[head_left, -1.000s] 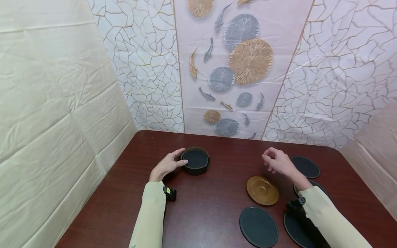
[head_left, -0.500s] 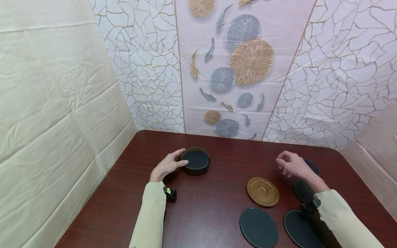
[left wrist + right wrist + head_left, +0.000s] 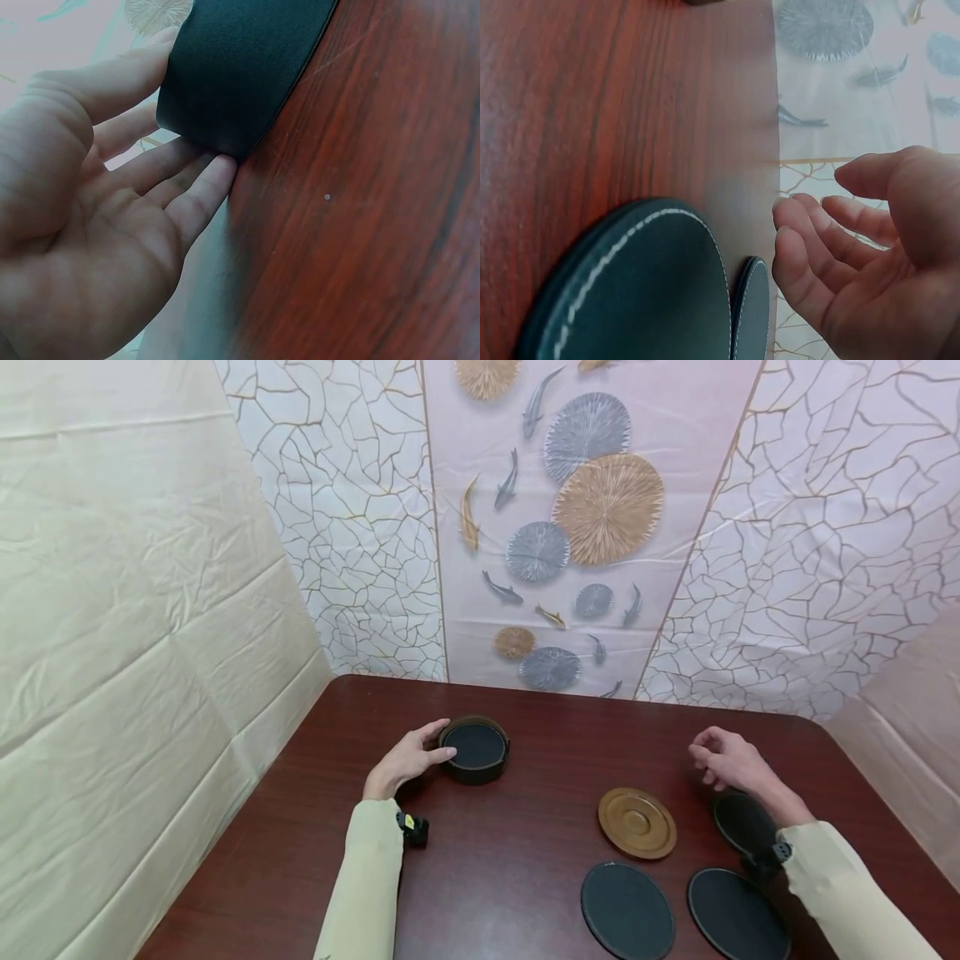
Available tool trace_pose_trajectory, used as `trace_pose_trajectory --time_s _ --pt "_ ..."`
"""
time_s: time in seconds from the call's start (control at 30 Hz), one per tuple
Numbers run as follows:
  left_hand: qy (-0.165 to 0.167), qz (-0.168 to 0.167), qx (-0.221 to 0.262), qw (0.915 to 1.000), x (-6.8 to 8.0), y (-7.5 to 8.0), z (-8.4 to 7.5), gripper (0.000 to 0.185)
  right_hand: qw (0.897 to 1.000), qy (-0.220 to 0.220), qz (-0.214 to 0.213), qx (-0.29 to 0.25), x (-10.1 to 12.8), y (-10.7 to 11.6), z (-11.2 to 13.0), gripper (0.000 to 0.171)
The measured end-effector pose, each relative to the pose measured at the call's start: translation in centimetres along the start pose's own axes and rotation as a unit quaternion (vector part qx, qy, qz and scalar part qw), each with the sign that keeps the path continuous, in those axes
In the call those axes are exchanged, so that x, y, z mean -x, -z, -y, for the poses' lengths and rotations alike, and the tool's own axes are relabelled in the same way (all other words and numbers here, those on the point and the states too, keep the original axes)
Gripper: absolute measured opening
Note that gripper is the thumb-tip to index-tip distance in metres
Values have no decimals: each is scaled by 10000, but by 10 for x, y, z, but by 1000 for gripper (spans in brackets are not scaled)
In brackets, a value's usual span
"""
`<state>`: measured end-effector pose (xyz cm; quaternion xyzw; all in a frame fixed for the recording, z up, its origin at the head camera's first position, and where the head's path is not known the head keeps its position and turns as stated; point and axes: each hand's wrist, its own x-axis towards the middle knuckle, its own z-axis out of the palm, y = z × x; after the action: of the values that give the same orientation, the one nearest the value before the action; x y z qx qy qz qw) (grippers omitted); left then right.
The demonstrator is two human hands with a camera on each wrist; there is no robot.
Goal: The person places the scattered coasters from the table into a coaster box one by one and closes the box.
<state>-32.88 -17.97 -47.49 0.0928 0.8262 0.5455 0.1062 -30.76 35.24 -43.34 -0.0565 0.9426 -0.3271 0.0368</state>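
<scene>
A: The dark red table [image 3: 525,860] sits in a corner. The wall behind it has fish and round fans painted on it.

B: What is the left hand [image 3: 403,762] doing?

A: It holds the side of a round black holder [image 3: 474,750]. Its thumb and fingers curl around the wall. One black mat lies inside already.

B: And the right hand [image 3: 729,762]?

A: It hangs just above the table with loosely bent fingers [image 3: 810,247], a little apart, holding nothing. Right under its fingertips lies a black coaster [image 3: 751,311], mostly hidden. Another black coaster [image 3: 742,822] lies by the wrist.

B: So how much is done?

A: I think only a start. Two more black coasters [image 3: 626,910] and a brown wooden saucer [image 3: 637,822] lie near the arm, well apart from the holder.
</scene>
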Motion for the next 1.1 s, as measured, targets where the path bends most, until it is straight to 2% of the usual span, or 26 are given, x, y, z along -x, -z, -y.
trace_pose_trajectory --time_s 0.3,0.53,0.73,0.9,1.1 --pt "33 8 47 10000 1 -2 0 69 9977 -300 -279 542 -2 7 -10 38" --pt "39 -53 -41 10000 2 -1 -1 68 9880 -360 -622 1366 -1 16 -23 46" --pt "6 -54 -35 10000 0 -1 -1 68 9846 -829 -589 1422 2 19 -36 55" --pt "-2 -47 -38 10000 0 -1 -1 68 9818 -983 -639 1495 4 17 -44 60" --pt "5 -36 -47 10000 2 0 -4 69 9776 -1353 -481 1539 5 20 -53 69"
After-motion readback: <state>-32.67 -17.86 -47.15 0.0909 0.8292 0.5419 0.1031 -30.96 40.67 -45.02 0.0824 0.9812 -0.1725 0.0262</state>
